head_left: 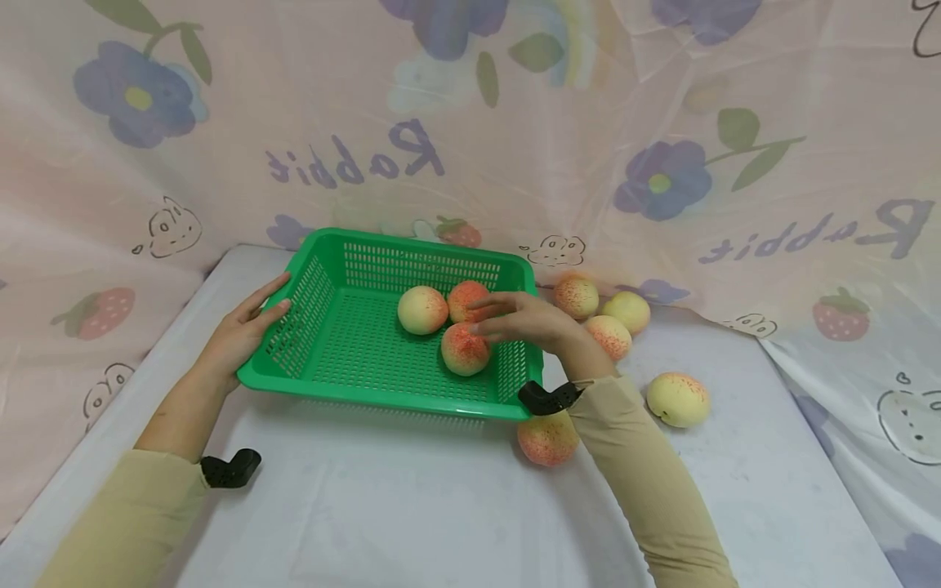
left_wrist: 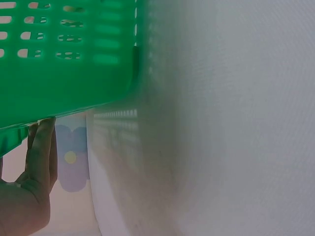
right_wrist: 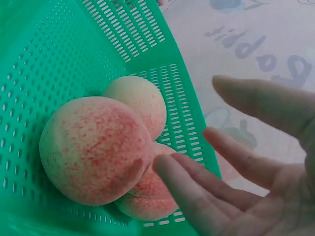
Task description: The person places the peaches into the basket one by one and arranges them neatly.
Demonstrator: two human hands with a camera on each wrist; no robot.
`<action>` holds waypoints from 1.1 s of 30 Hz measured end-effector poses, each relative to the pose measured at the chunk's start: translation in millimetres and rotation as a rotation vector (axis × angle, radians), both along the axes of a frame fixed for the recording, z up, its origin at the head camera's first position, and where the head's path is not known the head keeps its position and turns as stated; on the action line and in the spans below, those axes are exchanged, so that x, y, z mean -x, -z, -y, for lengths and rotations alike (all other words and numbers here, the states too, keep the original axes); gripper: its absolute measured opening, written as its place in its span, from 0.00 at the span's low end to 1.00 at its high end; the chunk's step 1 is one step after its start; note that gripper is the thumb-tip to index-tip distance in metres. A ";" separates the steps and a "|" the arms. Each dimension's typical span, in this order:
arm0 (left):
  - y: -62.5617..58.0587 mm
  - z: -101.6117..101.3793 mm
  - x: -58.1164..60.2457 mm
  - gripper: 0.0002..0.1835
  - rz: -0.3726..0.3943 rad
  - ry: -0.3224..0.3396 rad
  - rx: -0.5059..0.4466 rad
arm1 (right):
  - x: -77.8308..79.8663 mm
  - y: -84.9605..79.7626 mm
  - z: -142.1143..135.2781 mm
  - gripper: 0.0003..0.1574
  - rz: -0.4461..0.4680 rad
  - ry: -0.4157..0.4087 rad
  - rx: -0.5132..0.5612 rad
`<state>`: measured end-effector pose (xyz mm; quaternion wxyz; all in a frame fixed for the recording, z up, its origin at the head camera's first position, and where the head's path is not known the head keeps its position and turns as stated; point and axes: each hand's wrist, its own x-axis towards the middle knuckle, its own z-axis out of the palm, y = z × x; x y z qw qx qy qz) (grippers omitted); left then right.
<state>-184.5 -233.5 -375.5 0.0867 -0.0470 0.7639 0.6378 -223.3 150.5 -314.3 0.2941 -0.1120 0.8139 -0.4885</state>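
A green plastic basket (head_left: 367,398) with slotted walls holds three peaches: a pale one (head_left: 421,310), a redder one (head_left: 465,299) at the back and another red-blushed peach (head_left: 466,349) in front. My left hand (head_left: 237,335) grips the basket's left rim, thumb on top; in the left wrist view, fingers (left_wrist: 40,152) reach up to the rim's underside. Over the basket's right end hovers my right hand (head_left: 525,318), its fingers spread and holding nothing. In the right wrist view its fingertips (right_wrist: 165,164) are right by the front peach (right_wrist: 96,150), which partly hides the other two.
Right of the basket, a cluster of peaches (head_left: 577,296) lies near the back cloth. One pale peach (head_left: 678,400) sits farther right, and another peach (head_left: 548,439) is by the basket's front right corner, under the right wrist. Printed cloth (head_left: 515,163) hangs behind the white table (head_left: 353,506).
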 end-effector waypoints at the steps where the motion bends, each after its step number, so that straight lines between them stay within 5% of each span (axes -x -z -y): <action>1: -0.2 0.1 -0.1 0.33 0.001 0.000 -0.001 | 0.0 0.5 -1.1 0.33 -0.009 0.007 0.016; 14: 2.4 1.5 0.9 0.32 0.001 -0.007 0.001 | -3.7 0.6 -27.5 0.29 -0.090 0.181 0.290; 20: 2.7 0.0 0.3 0.33 0.003 -0.001 -0.010 | -7.2 5.0 -45.6 0.29 -0.176 0.341 0.353; 26: 3.2 -0.8 0.2 0.33 0.002 0.005 -0.026 | -6.8 14.1 -66.4 0.16 -0.237 0.450 0.440; 33: 0.8 0.8 -0.1 0.33 0.012 0.007 -0.019 | -10.0 19.4 -86.5 0.15 -0.287 0.523 0.305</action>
